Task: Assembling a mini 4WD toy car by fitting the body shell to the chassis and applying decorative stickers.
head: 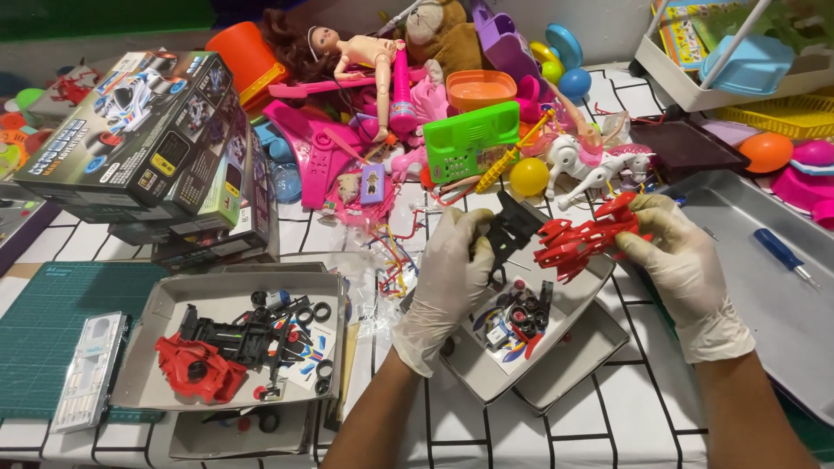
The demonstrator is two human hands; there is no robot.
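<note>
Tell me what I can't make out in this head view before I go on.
- Black chassis part: its near end is covered by the left hand.
- Red body shell: its far end is hidden in the right hand.
- Small parts in the grey tray: too small to identify.
- Metal tray: cut off by the right edge.
</note>
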